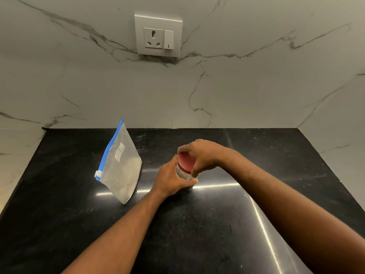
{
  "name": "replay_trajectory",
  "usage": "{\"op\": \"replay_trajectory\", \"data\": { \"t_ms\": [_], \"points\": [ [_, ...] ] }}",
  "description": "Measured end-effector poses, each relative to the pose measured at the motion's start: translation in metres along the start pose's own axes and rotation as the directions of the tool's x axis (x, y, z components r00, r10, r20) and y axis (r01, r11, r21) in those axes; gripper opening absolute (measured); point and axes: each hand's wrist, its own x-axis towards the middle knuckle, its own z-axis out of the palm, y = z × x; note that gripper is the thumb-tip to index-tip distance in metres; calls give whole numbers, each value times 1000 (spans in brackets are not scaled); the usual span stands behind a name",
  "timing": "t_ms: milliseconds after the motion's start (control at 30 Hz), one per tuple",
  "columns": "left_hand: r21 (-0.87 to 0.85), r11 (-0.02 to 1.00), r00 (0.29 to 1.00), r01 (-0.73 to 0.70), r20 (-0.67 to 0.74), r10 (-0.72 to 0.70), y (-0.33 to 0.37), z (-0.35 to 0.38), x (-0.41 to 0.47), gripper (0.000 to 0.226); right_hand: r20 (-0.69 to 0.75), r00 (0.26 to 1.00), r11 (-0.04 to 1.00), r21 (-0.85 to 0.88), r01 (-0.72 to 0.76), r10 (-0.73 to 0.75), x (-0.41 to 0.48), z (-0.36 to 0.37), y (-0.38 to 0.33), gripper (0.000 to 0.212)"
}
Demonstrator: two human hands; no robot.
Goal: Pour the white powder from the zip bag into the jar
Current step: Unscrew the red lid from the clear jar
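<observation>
- Both forearms reach in from the near edge of the bench (197, 234) to the jar (184, 175), mid-bench.
- Unscrewing looks like the step: brace the glass firmly, twist only the red lid (186, 161).
- Left hand (169, 179) wraps the jar body; right hand (201, 153) claws over the lid.
- Zip bag (120, 169) stands sealed, left of the jar.

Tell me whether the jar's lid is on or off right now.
On. The red lid sits atop the jar; the right hand grips it while the left hand holds the jar.
</observation>
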Motion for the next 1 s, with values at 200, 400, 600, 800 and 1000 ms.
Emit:
{"op": "replay_trajectory", "data": {
  "t_ms": [200, 400, 600, 800, 1000],
  "points": [
    [4, 1000, 999, -7, -49, 7, -1, 6, -1, 96, -108, 994, 999, -28, -34, 31, 0, -9, -11, 85],
    [48, 999, 998, 0, -61, 3, 2, 6, -1, 85, -111, 982, 946, -270, -177, 152, 5, 7, -24, 69],
    [62, 998, 998, -16, -68, 20, -2, 5, -2, 93, 120, 988, 978, -173, 117, -97, -1, -13, -20, 71],
    [9, 999, 998, -32, -59, 33, 1, 5, -3, 94, -173, 985, 999, -29, 20, -24, -8, -23, -16, 56],
    [1, 1000, 999, -6, -50, 6, 2, 4, -3, 93, -58, 988, 966, -207, -152, 143, 0, -4, -21, 66]
  ]
}}
